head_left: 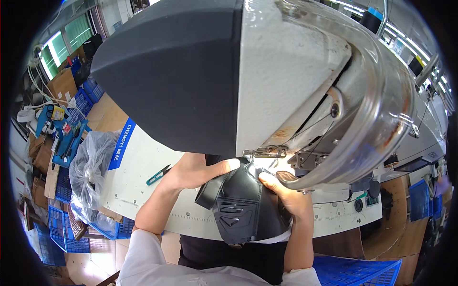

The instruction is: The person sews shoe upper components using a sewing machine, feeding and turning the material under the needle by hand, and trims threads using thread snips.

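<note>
While lying at the near edge of the white table [129, 186], with the upper end beneath the head of the sewing machine [291, 71], gleams deep black like leather: a stitched black piece [241, 188], gently curved. Narrows toward the top, close to the brightly lit needle area, and widens below. Bears fine stitching along the seams of the middle part. Carries, lower down, a duller molded panel [235, 219] with raised ridges and a pointed, V-like shape in relief. Juts out at the left as a broad strap-like band [210, 193]; spreads at the right into a plain, rounded flap [272, 214], softly shining. Reaches down to the table's front edge, just by the wearer's dark clothing [205, 252].

Grasped at the upper left by the left hand [198, 171], with thumb stretched along the edge and fingers mostly hidden behind the machine head. Grasped at the upper right by the right hand [292, 198], with thumb laid on top near a seam and fingers out of sight; cannot tell how tightly curled.

Beside the left forearm, on the table, can see teal thread snips [159, 175]; farther left, a crumpled clear plastic bag [93, 176] near blue crates [69, 233].
</note>
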Demonstrator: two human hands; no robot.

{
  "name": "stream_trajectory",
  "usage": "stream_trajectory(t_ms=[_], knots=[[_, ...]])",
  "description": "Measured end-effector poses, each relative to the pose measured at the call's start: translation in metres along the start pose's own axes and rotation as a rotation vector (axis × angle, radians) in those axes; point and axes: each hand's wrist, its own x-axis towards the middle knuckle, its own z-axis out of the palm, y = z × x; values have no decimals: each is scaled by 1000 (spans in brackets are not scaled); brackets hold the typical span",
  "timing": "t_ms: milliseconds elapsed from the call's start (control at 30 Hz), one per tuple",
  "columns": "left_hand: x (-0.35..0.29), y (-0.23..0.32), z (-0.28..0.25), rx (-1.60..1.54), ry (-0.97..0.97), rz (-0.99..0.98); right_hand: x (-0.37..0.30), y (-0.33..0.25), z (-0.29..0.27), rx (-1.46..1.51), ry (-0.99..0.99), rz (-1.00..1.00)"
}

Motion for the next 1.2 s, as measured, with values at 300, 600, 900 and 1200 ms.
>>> stream_trajectory(t_ms=[300, 600, 900, 1200], knots=[[17, -32, -13, -167, -178, -187, -9, -8, 27, 168, 136, -42], [16, -58, -24, 55, 134, -154, -14, -18, 48, 286, 187, -97], [-130, 28, 25, 130, 502, 59, -17, -14, 55, 323, 276, -59], [-114, 27, 70, -428, 304, -124, -18, -16, 76, 459, 396, -130]])
